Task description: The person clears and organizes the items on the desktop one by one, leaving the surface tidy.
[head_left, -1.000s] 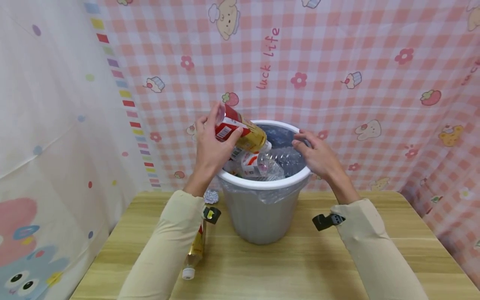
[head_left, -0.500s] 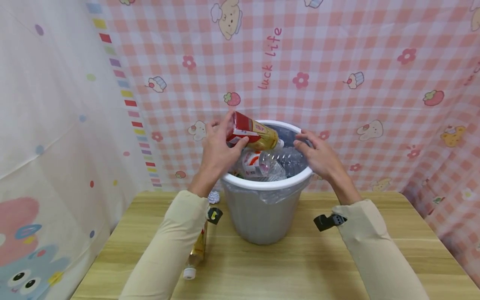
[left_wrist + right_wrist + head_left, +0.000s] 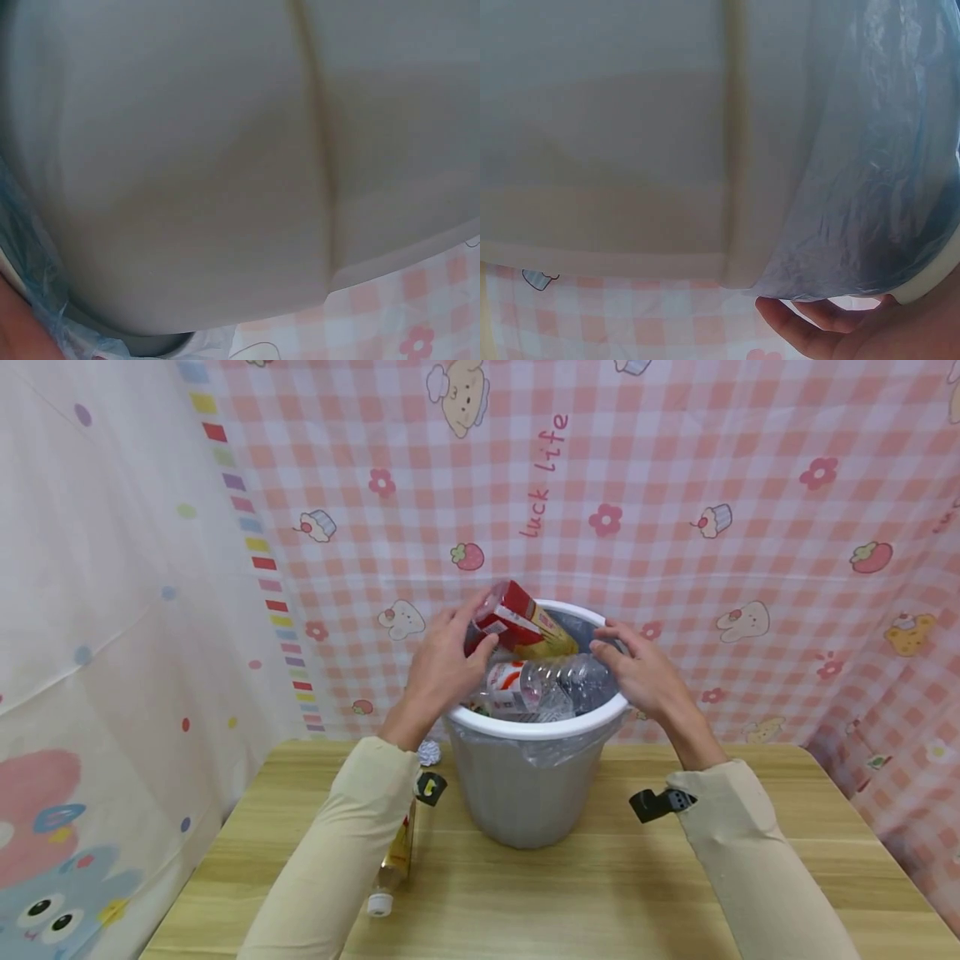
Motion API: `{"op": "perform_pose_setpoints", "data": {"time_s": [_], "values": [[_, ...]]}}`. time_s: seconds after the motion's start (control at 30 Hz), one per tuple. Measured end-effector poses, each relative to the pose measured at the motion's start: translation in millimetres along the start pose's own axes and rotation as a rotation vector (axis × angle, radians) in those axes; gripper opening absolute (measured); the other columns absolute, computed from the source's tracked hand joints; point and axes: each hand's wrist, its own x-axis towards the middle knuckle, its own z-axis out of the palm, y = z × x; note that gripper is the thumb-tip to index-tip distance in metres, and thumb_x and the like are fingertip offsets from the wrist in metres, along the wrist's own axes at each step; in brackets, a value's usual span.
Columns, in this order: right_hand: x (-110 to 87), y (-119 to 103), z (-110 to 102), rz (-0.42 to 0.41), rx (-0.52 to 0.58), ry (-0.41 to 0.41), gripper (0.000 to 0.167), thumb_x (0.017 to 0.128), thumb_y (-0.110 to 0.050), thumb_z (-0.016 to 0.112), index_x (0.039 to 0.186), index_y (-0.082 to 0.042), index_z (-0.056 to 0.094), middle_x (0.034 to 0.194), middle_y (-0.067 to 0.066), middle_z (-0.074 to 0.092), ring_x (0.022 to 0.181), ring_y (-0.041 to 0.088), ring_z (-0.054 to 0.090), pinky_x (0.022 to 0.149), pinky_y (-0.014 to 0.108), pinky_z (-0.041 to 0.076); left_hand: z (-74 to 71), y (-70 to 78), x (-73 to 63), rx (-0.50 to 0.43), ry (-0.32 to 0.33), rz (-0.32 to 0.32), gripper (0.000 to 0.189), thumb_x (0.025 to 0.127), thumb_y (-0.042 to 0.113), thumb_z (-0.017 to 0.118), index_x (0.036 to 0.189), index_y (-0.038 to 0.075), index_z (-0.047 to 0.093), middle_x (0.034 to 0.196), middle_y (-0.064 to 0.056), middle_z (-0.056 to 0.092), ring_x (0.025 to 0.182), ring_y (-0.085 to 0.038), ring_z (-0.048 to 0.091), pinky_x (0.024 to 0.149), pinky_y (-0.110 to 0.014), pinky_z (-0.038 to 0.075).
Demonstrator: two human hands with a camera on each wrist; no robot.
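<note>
A grey trash can (image 3: 517, 793) with a white rim and a clear plastic liner stands on the table. A red and yellow drink bottle (image 3: 517, 620) lies tilted in its mouth, bottom end up at the left. My left hand (image 3: 444, 667) is over the left rim, thumb and fingers spread, fingertips right at the bottle's bottom end. On the opposite side, my right hand (image 3: 647, 675) grips the rim. The right wrist view shows its fingers (image 3: 799, 326) beneath the rim, beside the liner (image 3: 870, 172). Clear plastic bottles (image 3: 577, 681) fill the can's mouth.
Left of the can, a second drink bottle (image 3: 390, 868) with a white cap lies on the wooden table (image 3: 510, 902), partly hidden by my left sleeve. A crumpled white ball (image 3: 428, 752) sits close to the can. A pink checked cloth (image 3: 675, 460) hangs behind.
My left hand has moved right and down over the can with the red and yellow bottle, which now lies lower, its cap end inside. The left fingers have loosened; the right hand stays on the rim.
</note>
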Motion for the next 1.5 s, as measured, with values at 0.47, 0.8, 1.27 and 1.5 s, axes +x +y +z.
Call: {"op": "perform_pose_setpoints", "data": {"time_s": [0.47,0.8,1.27,1.5], "values": [[0.6,-0.7,-0.3,0.029,-0.004,0.009,0.053,0.103,-0.043,0.046,0.145,-0.01,0.047,0.164,0.009,0.021,0.148,0.041,0.02,0.115,0.064,0.017,-4.0,-3.5,3.9,0.126,-0.146,0.226,0.068,0.095,0.039,0.061,0.156,0.027,0.032,0.155,0.0,0.042,0.141,-0.023,0.04,0.112,-0.046,0.036],[0.0,-1.1,0.2,0.029,0.001,-0.001,0.057,0.102,-0.047,0.045,0.147,-0.011,0.045,0.164,0.008,0.02,0.148,0.041,0.02,0.113,0.066,0.018,-5.4,-2.8,4.9,0.17,-0.237,0.17,0.073,0.094,0.054,0.056,0.157,0.029,0.028,0.154,-0.003,0.043,0.141,-0.027,0.039,0.112,-0.049,0.034],[-0.2,-1.3,0.1,0.003,-0.01,0.032,0.066,0.099,-0.057,0.045,0.143,-0.009,0.049,0.162,0.01,0.025,0.148,0.04,0.021,0.116,0.062,0.017,-6.7,-0.4,5.1,0.28,-0.32,0.142,0.069,0.094,0.069,0.04,0.155,0.039,0.028,0.145,-0.011,0.053,0.125,-0.031,0.048,0.103,-0.052,0.04],[0.8,-1.3,0.9,0.011,-0.015,0.04,0.074,0.097,-0.063,0.043,0.148,-0.011,0.044,0.161,0.014,0.027,0.145,0.043,0.027,0.114,0.063,0.02,-6.3,1.3,5.0,0.313,-0.387,0.138,0.068,0.093,0.072,0.035,0.154,0.042,0.03,0.15,-0.001,0.049,0.122,-0.027,0.046,0.104,-0.05,0.035]]}}
